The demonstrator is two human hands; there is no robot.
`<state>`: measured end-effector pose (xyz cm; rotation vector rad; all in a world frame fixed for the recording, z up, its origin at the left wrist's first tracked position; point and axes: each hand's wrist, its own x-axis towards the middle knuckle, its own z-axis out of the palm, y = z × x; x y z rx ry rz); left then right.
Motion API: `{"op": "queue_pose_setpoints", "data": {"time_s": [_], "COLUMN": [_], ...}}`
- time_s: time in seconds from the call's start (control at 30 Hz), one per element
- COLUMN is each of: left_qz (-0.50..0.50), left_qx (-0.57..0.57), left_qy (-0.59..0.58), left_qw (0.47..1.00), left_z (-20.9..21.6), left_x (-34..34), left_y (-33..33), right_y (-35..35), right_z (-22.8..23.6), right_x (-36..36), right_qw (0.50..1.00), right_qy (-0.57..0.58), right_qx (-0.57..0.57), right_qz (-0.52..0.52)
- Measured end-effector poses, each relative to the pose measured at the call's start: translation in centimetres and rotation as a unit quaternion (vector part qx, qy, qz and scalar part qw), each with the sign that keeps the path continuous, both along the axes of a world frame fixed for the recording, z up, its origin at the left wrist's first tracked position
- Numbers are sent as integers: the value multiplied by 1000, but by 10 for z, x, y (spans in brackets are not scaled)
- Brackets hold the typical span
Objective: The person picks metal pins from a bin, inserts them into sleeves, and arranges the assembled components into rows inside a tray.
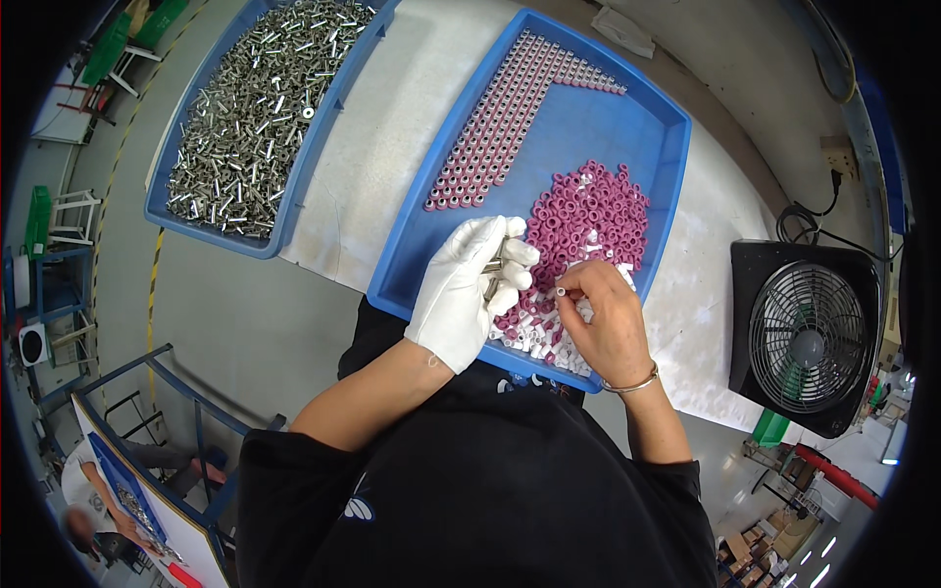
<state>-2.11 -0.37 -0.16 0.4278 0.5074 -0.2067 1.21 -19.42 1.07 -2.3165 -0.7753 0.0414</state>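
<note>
My left hand point(453, 294), in a white glove, is curled around several small metal pins point(493, 269). Bare and wearing a bracelet, my right hand point(610, 323) pinches a small white sleeve point(561, 292) between thumb and forefinger, just right of the left fingers. Both hands are over the near part of a blue tray point(564, 132). Beneath and beyond them lies a heap of pink rings point(593, 206), with loose white sleeves point(537, 343) at the tray's near edge. Pink-based pieces with metal tops point(495, 122) stand in tight rows along the tray's far left side.
Left of the tray, a second blue bin holds a heap of metal pins point(260, 113). Both containers rest on a pale worktable point(392, 127). A black fan point(809, 338) stands at the right, its cord running to a wall socket point(838, 162). Another person point(88, 490) is at lower left.
</note>
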Motion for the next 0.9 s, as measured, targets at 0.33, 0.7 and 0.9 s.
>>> {"op": "queue_pose_setpoints", "data": {"time_s": [0.33, 0.7, 0.9], "left_qz": [-87, -38, -26], "left_qx": [30, 73, 78], "left_qy": [-14, 22, 20], "left_qw": [996, 996, 996], "left_z": [0, 5, 4], "left_x": [-1, 2, 2], "left_y": [-10, -4, -3], "right_y": [16, 3, -2], "right_z": [16, 4, -10], "right_x": [-2, 2, 3], "right_qw": [998, 993, 999], "right_qy": [63, 83, -45], "right_qx": [23, 15, -10], "right_qz": [-5, -86, 22]}}
